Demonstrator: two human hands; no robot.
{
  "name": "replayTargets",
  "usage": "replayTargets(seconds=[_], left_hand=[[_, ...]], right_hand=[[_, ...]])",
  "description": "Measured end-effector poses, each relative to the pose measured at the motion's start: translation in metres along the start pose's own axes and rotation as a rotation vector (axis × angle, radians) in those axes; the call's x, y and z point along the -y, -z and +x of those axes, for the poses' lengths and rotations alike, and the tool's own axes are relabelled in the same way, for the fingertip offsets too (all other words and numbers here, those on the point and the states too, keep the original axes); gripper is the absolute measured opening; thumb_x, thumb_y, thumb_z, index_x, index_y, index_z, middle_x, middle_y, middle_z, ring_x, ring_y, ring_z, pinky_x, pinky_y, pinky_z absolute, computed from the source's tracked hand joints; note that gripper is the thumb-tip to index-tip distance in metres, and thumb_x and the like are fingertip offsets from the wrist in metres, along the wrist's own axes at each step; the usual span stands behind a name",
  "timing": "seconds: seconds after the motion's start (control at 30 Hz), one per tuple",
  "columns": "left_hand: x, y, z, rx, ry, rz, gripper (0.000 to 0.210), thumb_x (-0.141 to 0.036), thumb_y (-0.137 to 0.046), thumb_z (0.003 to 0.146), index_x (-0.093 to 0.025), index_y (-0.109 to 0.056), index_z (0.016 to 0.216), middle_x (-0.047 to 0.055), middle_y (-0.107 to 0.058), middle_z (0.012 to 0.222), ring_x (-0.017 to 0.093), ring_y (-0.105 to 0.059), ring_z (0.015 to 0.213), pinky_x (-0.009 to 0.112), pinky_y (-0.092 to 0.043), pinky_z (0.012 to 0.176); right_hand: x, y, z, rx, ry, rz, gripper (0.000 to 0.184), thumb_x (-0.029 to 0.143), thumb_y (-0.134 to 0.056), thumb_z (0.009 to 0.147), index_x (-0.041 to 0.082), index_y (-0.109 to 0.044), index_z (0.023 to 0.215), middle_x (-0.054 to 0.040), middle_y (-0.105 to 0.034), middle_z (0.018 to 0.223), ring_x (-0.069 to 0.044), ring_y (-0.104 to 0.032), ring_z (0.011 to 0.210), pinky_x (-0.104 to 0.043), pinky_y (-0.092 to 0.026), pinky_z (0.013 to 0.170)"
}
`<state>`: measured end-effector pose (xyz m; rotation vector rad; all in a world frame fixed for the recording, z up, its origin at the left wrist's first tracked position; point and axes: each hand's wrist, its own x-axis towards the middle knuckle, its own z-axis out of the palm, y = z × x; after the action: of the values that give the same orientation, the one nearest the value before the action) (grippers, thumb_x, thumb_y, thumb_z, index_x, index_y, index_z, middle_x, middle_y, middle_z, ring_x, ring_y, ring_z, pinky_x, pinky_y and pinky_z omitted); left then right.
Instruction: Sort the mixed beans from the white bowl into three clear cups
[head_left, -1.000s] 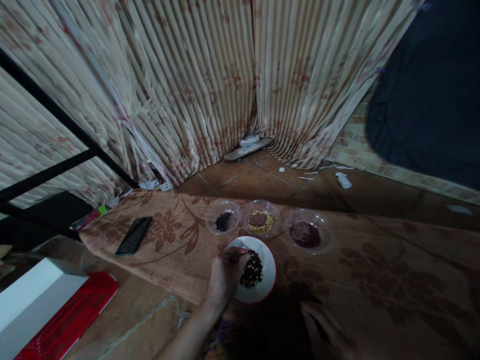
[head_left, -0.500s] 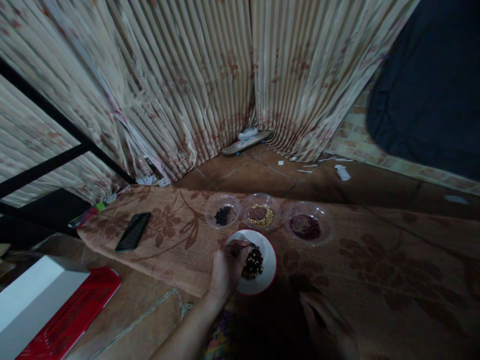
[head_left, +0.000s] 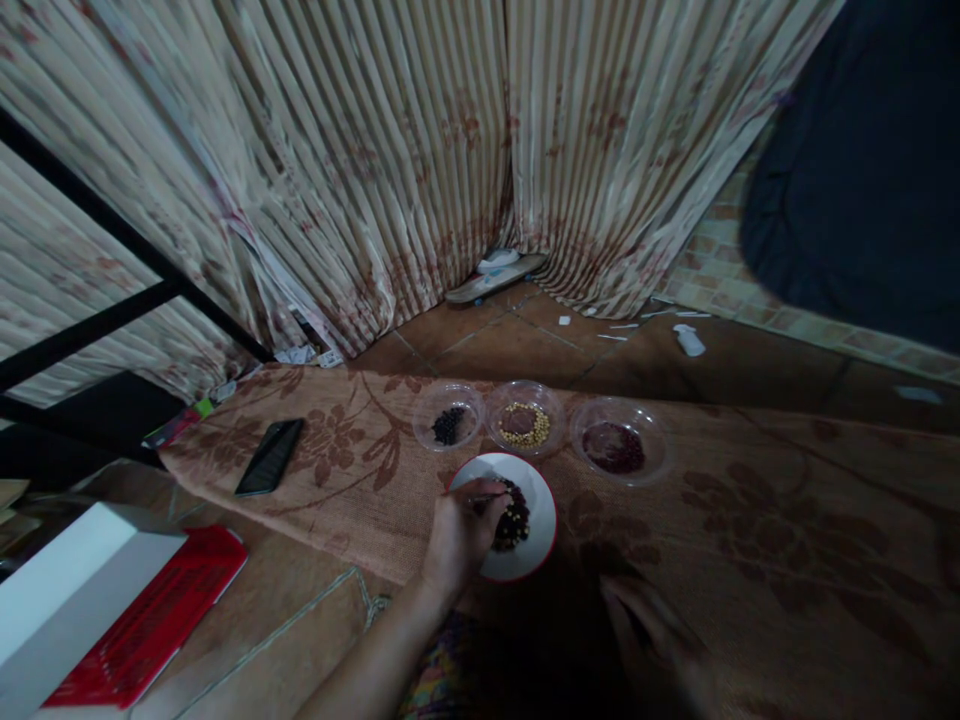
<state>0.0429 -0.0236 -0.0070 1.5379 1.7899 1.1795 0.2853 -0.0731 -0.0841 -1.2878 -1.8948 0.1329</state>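
My left hand [head_left: 469, 530] reaches over the left rim of a white bowl with a red edge [head_left: 544, 520]. Its thumb and fingers are pinched together above the mixed dark, red and yellow beans [head_left: 514, 520] in the bowl; what they hold, if anything, is too small to tell. In deep shadow, my right hand [head_left: 649, 620] lies low on the cloth, right of the bowl, its fingers loosely apart and nothing visible in them. Behind the bowl stand three clear plastic bowls: one with black beans [head_left: 448, 425], one with yellow beans [head_left: 527, 425], one with dark red beans [head_left: 615, 447].
A patterned brown cloth [head_left: 360, 500] covers the low table. On its left part lies a black phone [head_left: 270, 457]. A white box [head_left: 82, 600] and a red basket [head_left: 172, 610] are at the lower left. Beyond the table are a skateboard [head_left: 495, 280] and striped curtains [head_left: 375, 150].
My left hand has shifted slightly within the bowl, its fingertips still pinched over the beans. The view has moved a little. My right hand stays in about the same place.
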Motion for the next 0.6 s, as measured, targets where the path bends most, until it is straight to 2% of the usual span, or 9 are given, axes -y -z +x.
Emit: replayTargets(seconds=[0.1, 0.23, 0.37, 0.6], left_hand=[[-0.001, 0.003, -0.001, 0.055, -0.123, 0.080, 0.009, -0.018, -0.068, 0.083, -0.020, -0.075, 0.088, 0.002, -0.078, 0.087, 0.016, -0.074, 0.078, 0.024, -0.058, 0.074], [-0.002, 0.008, -0.002, 0.141, -0.249, 0.166, 0.011, -0.016, -0.065, 0.086, -0.022, -0.074, 0.090, 0.001, -0.077, 0.088, 0.015, -0.073, 0.081, 0.023, -0.057, 0.076], [-0.001, 0.011, -0.003, 0.199, -0.301, 0.214, 0.013, -0.015, -0.064, 0.087, -0.023, -0.073, 0.092, 0.002, -0.076, 0.092, 0.014, -0.072, 0.081, 0.021, -0.056, 0.073], [0.003, 0.016, -0.005, 0.274, -0.355, 0.228, 0.017, -0.017, -0.057, 0.091, -0.023, -0.071, 0.097, 0.003, -0.075, 0.097, 0.014, -0.071, 0.085, 0.023, -0.057, 0.079]], right_hand=[[0.001, 0.001, 0.002, 0.010, 0.017, 0.017, 0.026, 0.033, -0.046, 0.099, 0.023, -0.070, 0.095, -0.0012, -0.075, 0.089, -0.013, -0.073, 0.078, -0.020, -0.057, 0.069], [0.002, 0.002, 0.002, 0.010, 0.002, 0.020, 0.026, 0.034, -0.046, 0.099, 0.023, -0.070, 0.095, -0.0010, -0.075, 0.087, -0.014, -0.073, 0.077, -0.021, -0.056, 0.069], [0.004, 0.003, 0.002, 0.015, -0.018, 0.041, 0.024, 0.032, -0.048, 0.098, 0.024, -0.070, 0.094, -0.0009, -0.075, 0.087, -0.013, -0.073, 0.077, -0.020, -0.056, 0.069], [0.005, 0.004, 0.003, 0.032, -0.078, 0.076, 0.027, 0.036, -0.049, 0.097, 0.023, -0.072, 0.092, -0.0022, -0.075, 0.086, -0.014, -0.073, 0.075, -0.020, -0.056, 0.068]])
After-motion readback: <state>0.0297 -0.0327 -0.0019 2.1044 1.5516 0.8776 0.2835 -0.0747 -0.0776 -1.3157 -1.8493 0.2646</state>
